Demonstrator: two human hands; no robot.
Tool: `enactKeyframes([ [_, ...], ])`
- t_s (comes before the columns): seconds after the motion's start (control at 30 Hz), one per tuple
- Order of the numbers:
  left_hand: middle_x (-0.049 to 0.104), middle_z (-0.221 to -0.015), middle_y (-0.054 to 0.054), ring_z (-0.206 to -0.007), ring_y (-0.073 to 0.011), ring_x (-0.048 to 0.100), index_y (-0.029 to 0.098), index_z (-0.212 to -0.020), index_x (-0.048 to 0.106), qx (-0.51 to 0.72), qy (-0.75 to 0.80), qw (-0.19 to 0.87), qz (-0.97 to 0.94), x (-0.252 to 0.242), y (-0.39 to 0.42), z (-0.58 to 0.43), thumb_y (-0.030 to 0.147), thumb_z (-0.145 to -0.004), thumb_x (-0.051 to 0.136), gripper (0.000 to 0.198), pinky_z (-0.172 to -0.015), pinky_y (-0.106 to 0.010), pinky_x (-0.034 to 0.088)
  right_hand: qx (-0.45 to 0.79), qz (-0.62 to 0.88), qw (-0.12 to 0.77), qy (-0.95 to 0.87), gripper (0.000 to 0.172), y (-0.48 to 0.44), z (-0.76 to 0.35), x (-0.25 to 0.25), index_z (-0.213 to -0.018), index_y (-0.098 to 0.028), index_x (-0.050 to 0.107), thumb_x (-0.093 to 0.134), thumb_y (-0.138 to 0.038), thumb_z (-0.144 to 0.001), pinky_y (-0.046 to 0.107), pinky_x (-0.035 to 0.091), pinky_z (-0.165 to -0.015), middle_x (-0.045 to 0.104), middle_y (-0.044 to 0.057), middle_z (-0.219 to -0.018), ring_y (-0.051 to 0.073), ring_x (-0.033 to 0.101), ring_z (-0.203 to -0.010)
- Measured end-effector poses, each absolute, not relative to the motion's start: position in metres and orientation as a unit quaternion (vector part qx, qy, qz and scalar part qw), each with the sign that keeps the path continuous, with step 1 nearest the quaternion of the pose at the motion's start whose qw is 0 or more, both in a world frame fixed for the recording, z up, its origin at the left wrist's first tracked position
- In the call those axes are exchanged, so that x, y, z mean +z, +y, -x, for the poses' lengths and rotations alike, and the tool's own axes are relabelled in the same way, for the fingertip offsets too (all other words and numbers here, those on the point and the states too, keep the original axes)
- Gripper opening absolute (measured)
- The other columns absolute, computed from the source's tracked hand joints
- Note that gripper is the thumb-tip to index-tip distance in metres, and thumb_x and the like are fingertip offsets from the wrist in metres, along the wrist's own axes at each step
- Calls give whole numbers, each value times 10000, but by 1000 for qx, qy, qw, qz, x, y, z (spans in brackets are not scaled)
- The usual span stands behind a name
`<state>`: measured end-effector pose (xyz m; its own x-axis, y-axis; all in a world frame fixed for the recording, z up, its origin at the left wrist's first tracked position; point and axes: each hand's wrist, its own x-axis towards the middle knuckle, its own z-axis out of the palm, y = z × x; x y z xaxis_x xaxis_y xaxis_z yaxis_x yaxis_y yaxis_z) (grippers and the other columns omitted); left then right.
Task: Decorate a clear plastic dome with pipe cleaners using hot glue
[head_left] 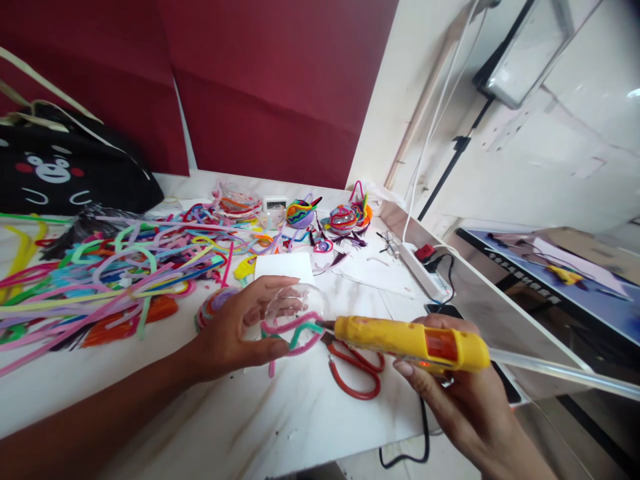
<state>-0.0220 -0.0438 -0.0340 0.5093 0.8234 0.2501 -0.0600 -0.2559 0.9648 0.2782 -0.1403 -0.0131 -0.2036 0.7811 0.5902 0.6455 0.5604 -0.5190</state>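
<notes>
My left hand (235,327) is wrapped round a clear plastic ball (313,300). Pink and green pipe cleaners (303,330) run in wavy bands over the side of the ball. In my right hand (460,400) is a yellow hot glue gun (400,339) with an orange light glowing on it. Its nozzle points left, close against the pipe cleaners; whether it touches cannot be made out. A clear glue stick (560,373) juts from the back of the gun. Red-handled scissors (357,373) lie on the table beneath the nozzle.
A big heap of coloured pipe cleaners (130,267) covers the table's left side. Several decorated balls (301,213) stand at the back. A white power strip (423,270) lies at right, near a dark phone (445,311). A black bag (70,167) sits at far left.
</notes>
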Motion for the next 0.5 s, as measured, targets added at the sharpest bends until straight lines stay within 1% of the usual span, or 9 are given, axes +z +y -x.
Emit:
enactKeyframes([
  [0.17, 605, -1349, -107, -1230, -321, 599, 265, -1303, 507, 407, 285, 538, -681, -34, -44, 21, 418, -687, 847, 720, -1069, -453, 466, 75, 460, 426, -776, 270, -137, -276, -13, -1155, -310, 544, 621, -223, -912, 325, 570, -803, 559, 52, -1104, 236, 608, -985],
  [0.3, 605, -1344, -111, -1221, -323, 602, 260, -1312, 503, 409, 280, 532, -687, -35, -44, 22, 417, -698, 840, 718, -1070, -475, 460, 70, 456, 427, -778, 259, -136, -274, -12, -1151, -294, 548, 622, -217, -915, 265, 570, -801, 534, 45, -1116, 196, 605, -964],
  [0.4, 600, -1350, -116, -1224, -330, 598, 255, -1318, 500, 410, 273, 531, -689, -36, -44, 22, 411, -700, 840, 722, -1072, -486, 456, 66, 457, 435, -773, 299, -136, -275, -12, -1192, -281, 529, 630, -234, -915, 218, 570, -788, 518, 44, -1122, 173, 607, -948],
  [0.5, 600, -1352, -104, -1224, -326, 599, 265, -1316, 506, 411, 274, 534, -686, -37, -44, 22, 408, -697, 843, 719, -1071, -469, 460, 61, 468, 438, -765, 371, -136, -278, -15, -1247, -278, 499, 646, -253, -908, 197, 569, -770, 507, 45, -1127, 166, 604, -939],
])
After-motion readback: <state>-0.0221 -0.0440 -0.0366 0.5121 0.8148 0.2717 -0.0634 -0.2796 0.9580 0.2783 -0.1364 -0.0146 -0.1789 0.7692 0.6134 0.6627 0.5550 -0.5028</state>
